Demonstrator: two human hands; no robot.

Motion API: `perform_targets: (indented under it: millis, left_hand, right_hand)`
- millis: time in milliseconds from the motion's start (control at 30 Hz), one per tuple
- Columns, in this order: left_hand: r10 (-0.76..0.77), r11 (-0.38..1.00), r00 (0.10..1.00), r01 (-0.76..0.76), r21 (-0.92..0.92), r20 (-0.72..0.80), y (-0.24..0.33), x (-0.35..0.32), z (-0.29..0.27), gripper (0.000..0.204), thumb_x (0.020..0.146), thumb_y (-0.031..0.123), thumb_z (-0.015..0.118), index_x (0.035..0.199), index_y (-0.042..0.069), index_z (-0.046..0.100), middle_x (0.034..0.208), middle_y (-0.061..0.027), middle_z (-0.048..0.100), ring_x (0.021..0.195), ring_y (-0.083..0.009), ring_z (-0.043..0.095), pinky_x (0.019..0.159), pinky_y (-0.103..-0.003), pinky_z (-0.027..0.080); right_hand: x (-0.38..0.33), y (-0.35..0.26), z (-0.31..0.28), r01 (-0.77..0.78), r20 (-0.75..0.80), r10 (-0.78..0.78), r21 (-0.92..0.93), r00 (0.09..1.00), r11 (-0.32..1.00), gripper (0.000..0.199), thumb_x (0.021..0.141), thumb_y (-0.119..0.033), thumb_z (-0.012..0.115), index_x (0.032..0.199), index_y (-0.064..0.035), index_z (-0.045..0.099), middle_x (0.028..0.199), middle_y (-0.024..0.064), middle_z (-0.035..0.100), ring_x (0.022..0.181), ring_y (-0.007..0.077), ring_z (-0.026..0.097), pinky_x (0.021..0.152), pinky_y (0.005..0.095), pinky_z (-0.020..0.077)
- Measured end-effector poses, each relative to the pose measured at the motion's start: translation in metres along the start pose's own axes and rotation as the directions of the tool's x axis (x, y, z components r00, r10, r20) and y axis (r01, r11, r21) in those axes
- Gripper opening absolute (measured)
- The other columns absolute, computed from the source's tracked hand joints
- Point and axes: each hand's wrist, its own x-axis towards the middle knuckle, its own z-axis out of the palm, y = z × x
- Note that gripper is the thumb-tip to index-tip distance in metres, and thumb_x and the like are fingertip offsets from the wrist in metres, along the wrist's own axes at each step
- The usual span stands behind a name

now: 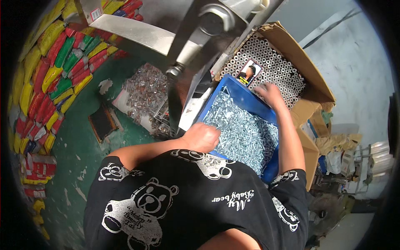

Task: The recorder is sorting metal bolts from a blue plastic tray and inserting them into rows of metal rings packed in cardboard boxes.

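Note:
A blue plastic bin (241, 89) filled with small silvery screw-like metal pieces (241, 129) lies in front of me. At the bin's left edge my left hand (203, 137) is closed, its fingers curled beside the pieces; whatever it holds is hidden. My right hand (268, 94) reaches over the bin's far right rim, fingers bent together above many round metal sleeves with holes (287, 75). I cannot make out anything between those fingers. The sleeves stand packed in an opened cardboard box (312, 62), and a dark printed card (250, 71) rests on them.
Metal machine arms with a large bolt (214, 21) hang over the far side. Left of them is a heap of small shiny parts (146, 96) on the green floor (75, 133). Stacked colourful bags (58, 58) line the left; cardboard and clutter (339, 154) stand at right.

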Motion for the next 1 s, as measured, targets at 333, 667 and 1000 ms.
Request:
perform_targets:
  millis: [333, 667, 1000]
  left_hand:
    - [-0.036, 0.999, 0.998, 0.034, 0.042, 0.053, 0.007, 0.005, -0.013, 0.013, 0.079, 0.016, 0.06, 0.079, 0.005, 0.067, 0.077, -0.0149, 0.067, 0.074, -0.0352, 0.066, 0.068, -0.047, 0.053]
    - [-0.093, 0.99, 0.995, 0.095, 0.105, -0.025, 0.013, 0.005, -0.002, 0.013, 0.078, 0.016, 0.058, 0.075, 0.007, 0.065, 0.073, -0.0168, 0.065, 0.072, -0.0385, 0.064, 0.068, -0.051, 0.051]
    - [-0.163, 0.95, 0.984, 0.139, 0.279, 0.066, 0.021, 0.011, -0.005, 0.019, 0.081, 0.02, 0.06, 0.091, 0.01, 0.074, 0.086, -0.0132, 0.07, 0.081, -0.0333, 0.067, 0.075, -0.044, 0.054]
  right_hand:
    - [0.015, -0.117, 0.054, 0.295, -0.172, -0.24, 0.506, 0.955, 0.81, 0.046, 0.09, -0.028, 0.064, 0.124, 0.0021, 0.058, 0.109, 0.0214, 0.068, 0.093, 0.0313, 0.068, 0.088, 0.0394, 0.0524]
    - [-0.145, 0.093, 0.057, 0.068, -0.024, -0.08, -0.334, 0.996, 0.94, 0.034, 0.079, -0.026, 0.072, 0.107, -0.0057, 0.066, 0.108, 0.0218, 0.061, 0.107, 0.0411, 0.056, 0.092, 0.0488, 0.0492]
    - [-0.132, 0.115, 0.081, 0.211, 0.032, -0.21, -0.229, 0.977, 0.95, 0.014, 0.077, -0.005, 0.065, 0.091, -0.001, 0.067, 0.091, 0.0233, 0.066, 0.089, 0.04, 0.064, 0.078, 0.0445, 0.051]
